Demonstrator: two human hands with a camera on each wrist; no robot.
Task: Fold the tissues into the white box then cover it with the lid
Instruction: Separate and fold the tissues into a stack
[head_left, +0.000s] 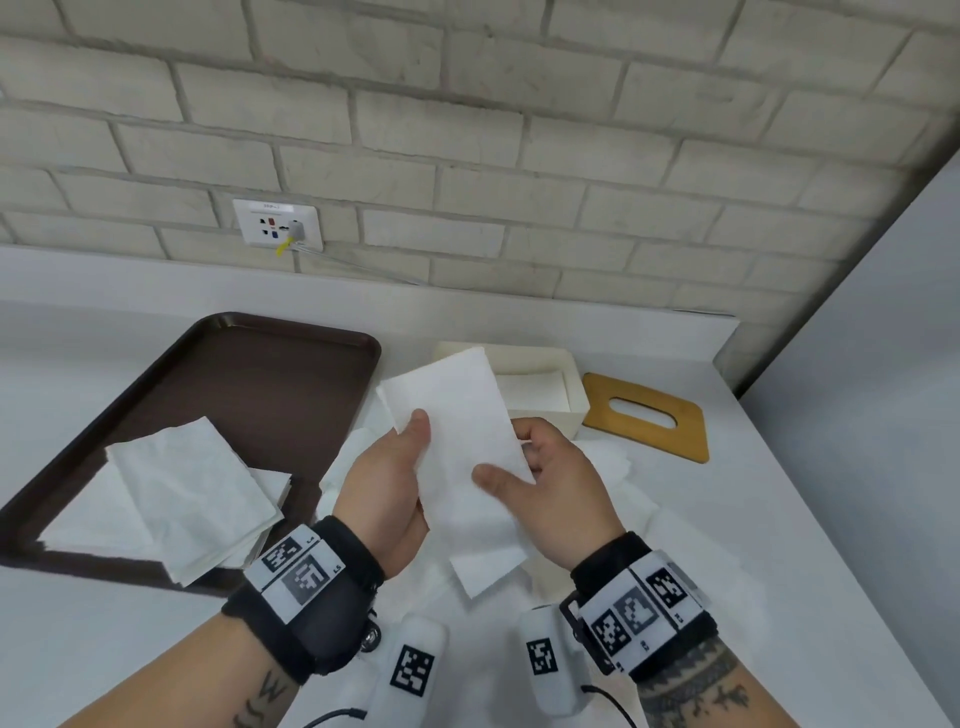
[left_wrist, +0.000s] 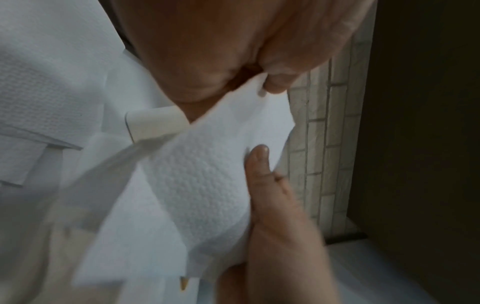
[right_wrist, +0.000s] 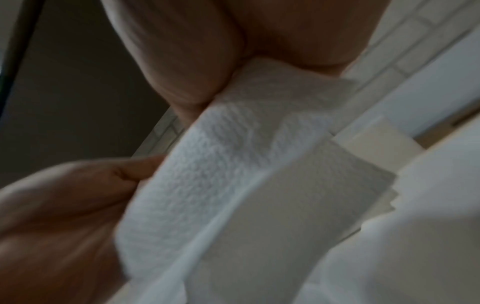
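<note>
Both hands hold one folded white tissue (head_left: 460, 431) in the air above the counter. My left hand (head_left: 387, 483) grips its left edge with the thumb on top. My right hand (head_left: 545, 467) pinches its right edge, thumb on the front face. The left wrist view shows the embossed tissue (left_wrist: 207, 185) with the other hand's thumb lying on it. It is blurred as tissue (right_wrist: 221, 164) in the right wrist view. Behind it the open white box (head_left: 563, 389) holds folded tissue. The wooden lid (head_left: 647, 415) with an oval slot lies flat to the right of the box.
A brown tray (head_left: 260, 374) at the left carries a stack of unfolded tissues (head_left: 176, 499). More loose tissues (head_left: 488, 566) lie on the white counter under my hands. A brick wall with a socket (head_left: 278, 223) stands behind. The counter ends at the right.
</note>
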